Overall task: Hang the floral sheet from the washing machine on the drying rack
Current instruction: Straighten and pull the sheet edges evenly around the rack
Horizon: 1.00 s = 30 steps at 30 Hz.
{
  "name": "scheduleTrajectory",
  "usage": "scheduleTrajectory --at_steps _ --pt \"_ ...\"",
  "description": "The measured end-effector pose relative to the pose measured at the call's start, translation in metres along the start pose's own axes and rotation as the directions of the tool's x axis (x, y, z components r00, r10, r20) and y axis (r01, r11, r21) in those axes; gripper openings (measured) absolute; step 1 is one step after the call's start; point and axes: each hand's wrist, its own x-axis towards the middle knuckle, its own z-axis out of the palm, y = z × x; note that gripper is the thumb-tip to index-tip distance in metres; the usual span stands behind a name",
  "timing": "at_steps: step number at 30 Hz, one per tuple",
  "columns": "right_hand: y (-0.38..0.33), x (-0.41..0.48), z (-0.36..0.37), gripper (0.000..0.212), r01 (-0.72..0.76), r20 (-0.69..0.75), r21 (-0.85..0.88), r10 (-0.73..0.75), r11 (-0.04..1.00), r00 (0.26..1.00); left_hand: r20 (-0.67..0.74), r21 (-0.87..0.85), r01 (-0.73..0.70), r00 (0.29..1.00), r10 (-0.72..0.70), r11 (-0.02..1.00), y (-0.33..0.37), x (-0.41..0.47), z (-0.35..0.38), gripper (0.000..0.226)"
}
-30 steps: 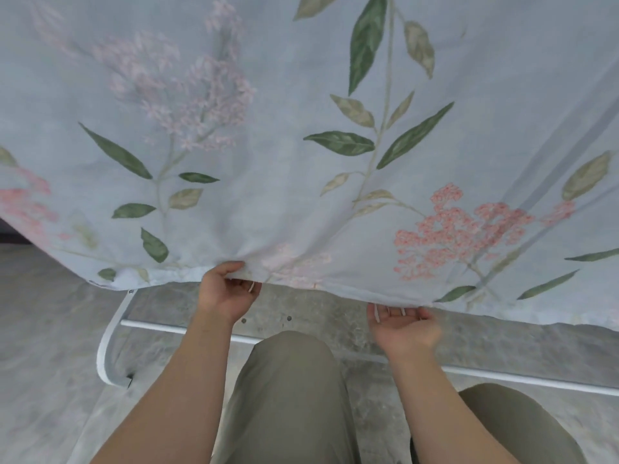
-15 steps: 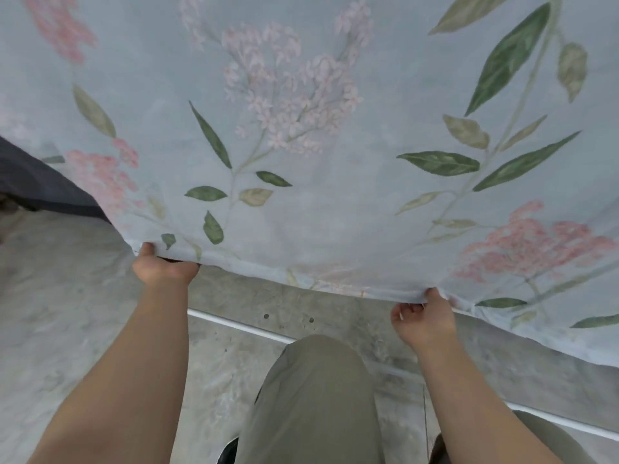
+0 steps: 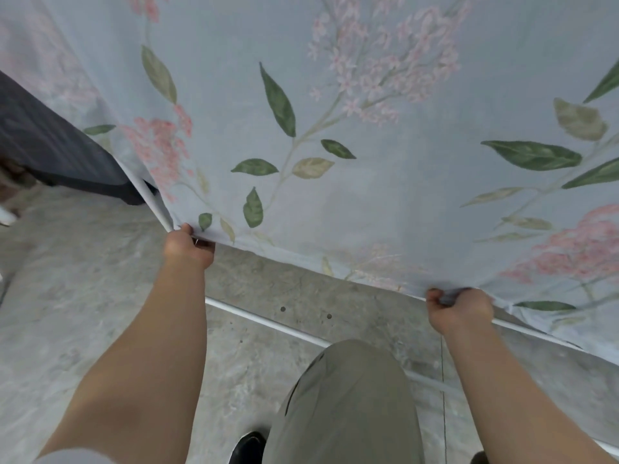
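While the pale blue floral fabric sheet (image 3: 368, 162) hung spread above the white tubular drying-rack rail (image 3: 268, 321), its lower hem ran between both grips: the left hand (image 3: 189, 247) pinched the corner, the right hand (image 3: 459, 309) clenched bunched hem, nearer the rail.

Soft, even daylight lit the scene brightly, without glare. The pale blue fabric sheet printed with pink flowers and green leaves (image 3: 385, 202) looked slightly hazy, softest toward the top edge. Only faint shadows lay on the mottled grey concrete floor (image 3: 77, 313). Wide-angle distortion swelled the bare forearms (image 3: 140, 363) near the lower corners.
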Motion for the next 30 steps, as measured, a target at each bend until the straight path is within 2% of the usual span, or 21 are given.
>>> scheduleTrajectory --at_steps 4,13,18,20,22,26,28,30 --pt "0.005 0.003 0.006 0.039 0.024 0.012 -0.034 -0.023 0.999 1.000 -0.025 -0.019 -0.017 1.000 0.017 1.000 0.004 0.005 0.002 0.030" --pt "-0.004 0.010 -0.001 0.030 0.021 -0.015 0.008 -0.021 1.000 1.000 -0.041 -0.084 0.058 0.997 -0.061 0.995 -0.001 -0.017 0.002 0.033" --pt "-0.016 0.001 -0.007 0.023 -0.040 -0.002 0.007 0.040 0.999 0.999 -0.126 0.038 0.076 0.989 -0.071 0.996 -0.002 -0.026 0.003 0.031" --pt "-0.017 -0.002 -0.011 0.026 -0.076 0.026 0.008 0.076 0.997 0.997 -0.133 0.119 0.062 0.990 -0.046 0.991 -0.017 -0.038 0.005 0.028" --pt "-0.015 -0.006 -0.011 0.025 -0.093 0.074 -0.008 0.094 0.996 0.993 -0.125 0.192 0.093 0.990 -0.070 0.977 -0.049 -0.061 0.006 0.036" --pt "-0.007 -0.007 -0.015 0.029 -0.067 0.110 -0.010 0.067 0.998 0.992 -0.054 0.401 0.273 0.960 -0.275 0.874 -0.152 -0.122 0.008 0.040" --pt "-0.004 -0.007 -0.013 0.029 -0.074 0.106 -0.038 0.078 0.997 0.991 -0.043 0.538 0.332 0.929 -0.368 0.775 -0.197 -0.146 0.015 0.027" --pt "-0.007 -0.006 -0.012 0.023 -0.089 0.126 -0.093 0.101 0.992 0.987 0.049 0.680 0.332 0.869 -0.493 0.654 -0.228 -0.180 0.035 0.026"
